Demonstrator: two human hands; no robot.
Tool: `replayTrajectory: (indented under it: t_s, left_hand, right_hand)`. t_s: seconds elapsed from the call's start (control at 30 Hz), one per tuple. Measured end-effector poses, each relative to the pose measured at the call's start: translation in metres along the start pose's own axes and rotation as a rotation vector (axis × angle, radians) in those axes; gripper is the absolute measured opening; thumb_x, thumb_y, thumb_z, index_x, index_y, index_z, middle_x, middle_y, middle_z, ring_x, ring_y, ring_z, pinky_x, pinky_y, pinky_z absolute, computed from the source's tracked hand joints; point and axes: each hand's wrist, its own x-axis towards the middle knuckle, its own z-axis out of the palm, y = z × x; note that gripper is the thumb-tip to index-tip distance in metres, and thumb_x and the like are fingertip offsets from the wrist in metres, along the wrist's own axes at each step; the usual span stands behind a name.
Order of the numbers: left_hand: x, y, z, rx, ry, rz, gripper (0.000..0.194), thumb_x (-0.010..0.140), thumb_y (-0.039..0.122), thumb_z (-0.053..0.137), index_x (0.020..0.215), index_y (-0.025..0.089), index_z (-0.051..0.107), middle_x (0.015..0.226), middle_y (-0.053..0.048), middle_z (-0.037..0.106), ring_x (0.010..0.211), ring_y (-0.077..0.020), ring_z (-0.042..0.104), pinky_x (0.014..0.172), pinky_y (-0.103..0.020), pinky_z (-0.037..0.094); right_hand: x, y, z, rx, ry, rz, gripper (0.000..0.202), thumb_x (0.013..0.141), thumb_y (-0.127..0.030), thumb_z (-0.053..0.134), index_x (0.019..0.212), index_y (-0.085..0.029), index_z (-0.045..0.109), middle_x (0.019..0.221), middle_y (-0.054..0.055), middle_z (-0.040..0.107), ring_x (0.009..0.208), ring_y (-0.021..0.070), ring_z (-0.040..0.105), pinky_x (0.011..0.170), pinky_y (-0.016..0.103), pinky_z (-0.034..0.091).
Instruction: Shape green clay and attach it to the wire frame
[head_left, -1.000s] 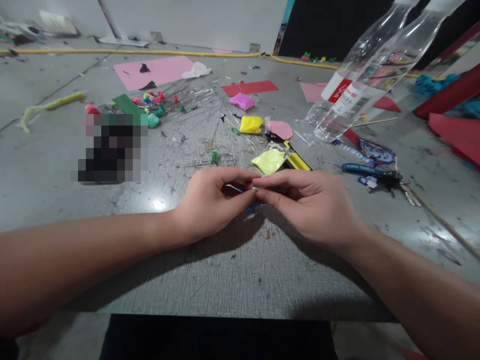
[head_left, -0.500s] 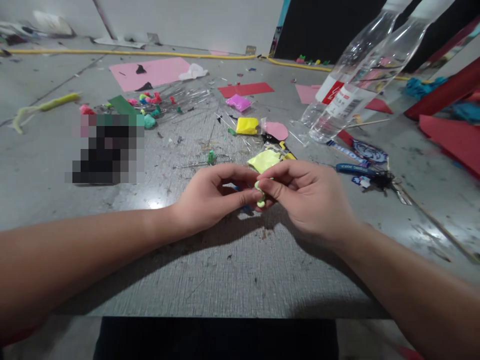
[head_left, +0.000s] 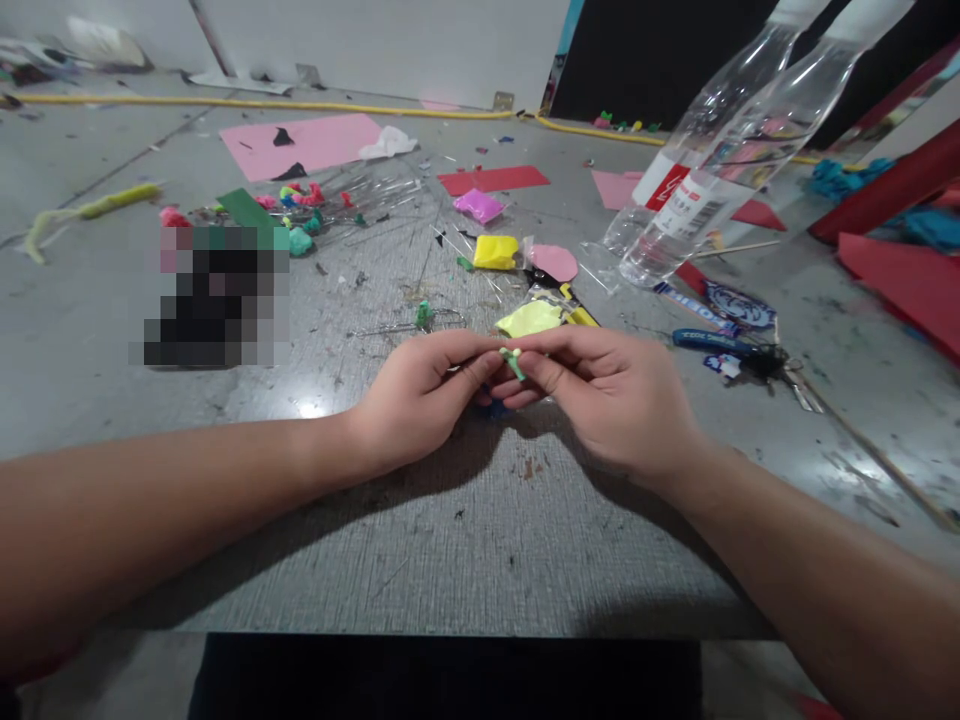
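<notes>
Between the fingertips of both hands is a small piece of modelling clay point(head_left: 514, 364), pale yellow-green on top with a greener strip hanging down. My left hand point(head_left: 439, 390) pinches it from the left, thumb against forefinger. From the other side my right hand point(head_left: 604, 395) grips it between thumb and forefinger. The fingers hide part of the piece. Just beyond the fingertips lies a lime-yellow clay packet point(head_left: 531, 319). A green clay bit point(head_left: 424, 314) on thin wires rests beyond my left hand. Something blue shows beneath the fingers, too hidden to name.
Two clear plastic bottles point(head_left: 667, 225) stand at the back right. Nearby lie keys with a blue strap point(head_left: 709, 340). Farther back are a yellow packet point(head_left: 496, 252), a purple packet point(head_left: 478, 206) and pink paper point(head_left: 330, 140). A pixelated dark patch covers something at left.
The clay piece has been turned between the fingers and sits slightly higher. Its greener strip now shows, where earlier a pale curved strip did. Both hands keep hold.
</notes>
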Motion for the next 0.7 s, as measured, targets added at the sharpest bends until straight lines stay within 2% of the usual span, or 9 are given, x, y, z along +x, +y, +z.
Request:
replayTrajectory:
  t_s: [0.1,0.2,0.3,0.4,0.5,0.6,0.7]
  left_hand:
    - [0.001,-0.002,0.0,0.018,0.015,0.107,0.023,0.101,0.02,0.056,0.103,0.016,0.078,0.098,-0.009,0.078,0.085,-0.0166,0.073,0.076,-0.028,0.06]
    - [0.0,-0.005,-0.001,0.015,0.027,0.213,0.022,0.098,0.022,0.062,0.109,0.02,0.08,0.119,-0.012,0.075,0.109,-0.0226,0.072,0.095,-0.035,0.059]
    - [-0.002,-0.006,-0.001,0.065,0.023,0.266,0.017,0.093,0.021,0.069,0.105,0.023,0.082,0.126,-0.012,0.072,0.113,-0.0236,0.071,0.1,-0.038,0.059]
    - [-0.004,-0.005,-0.001,0.124,0.063,0.23,0.011,0.09,0.016,0.072,0.095,0.022,0.081,0.114,-0.01,0.074,0.105,-0.0212,0.072,0.094,-0.036,0.061]
    - [-0.006,-0.004,0.001,0.037,0.126,0.132,0.009,0.086,0.015,0.074,0.095,0.018,0.074,0.099,-0.007,0.073,0.09,-0.0185,0.071,0.079,-0.031,0.063]
    - [-0.006,0.0,0.002,-0.065,0.116,0.05,0.015,0.087,0.017,0.074,0.101,0.017,0.069,0.091,-0.005,0.073,0.081,-0.0162,0.071,0.072,-0.028,0.063]
    - [-0.006,0.004,0.0,-0.075,0.066,0.002,0.009,0.09,0.019,0.07,0.099,0.016,0.07,0.092,-0.005,0.077,0.081,-0.0158,0.073,0.069,-0.025,0.061]
  right_hand:
    - [0.002,0.0,-0.003,-0.049,0.039,-0.048,0.015,0.096,-0.024,0.065,0.107,-0.02,0.075,0.094,0.005,0.081,0.079,0.0188,0.079,0.077,0.035,0.069]
    - [0.002,0.002,-0.002,-0.087,0.051,-0.101,0.023,0.092,-0.017,0.066,0.114,-0.02,0.072,0.108,0.007,0.08,0.094,0.0205,0.079,0.086,0.036,0.067]
    - [0.0,0.002,0.0,-0.101,0.009,-0.09,0.031,0.089,-0.012,0.066,0.119,-0.019,0.069,0.113,0.008,0.079,0.104,0.0222,0.077,0.094,0.038,0.064]
    - [-0.002,0.0,0.0,-0.097,-0.053,-0.032,0.038,0.088,-0.011,0.065,0.125,-0.02,0.068,0.118,0.009,0.078,0.108,0.0232,0.076,0.095,0.04,0.064]
    - [-0.004,-0.005,-0.002,-0.026,-0.123,0.015,0.043,0.089,-0.013,0.064,0.13,-0.022,0.068,0.125,0.008,0.076,0.116,0.024,0.073,0.1,0.041,0.061]
    - [-0.004,-0.01,-0.003,0.095,-0.16,0.084,0.036,0.091,-0.017,0.064,0.126,-0.022,0.072,0.127,0.008,0.075,0.121,0.025,0.07,0.103,0.042,0.06]
    - [-0.004,-0.01,-0.001,0.229,-0.162,0.146,0.023,0.096,-0.029,0.067,0.116,-0.023,0.075,0.123,0.007,0.076,0.114,0.0247,0.073,0.099,0.042,0.063]
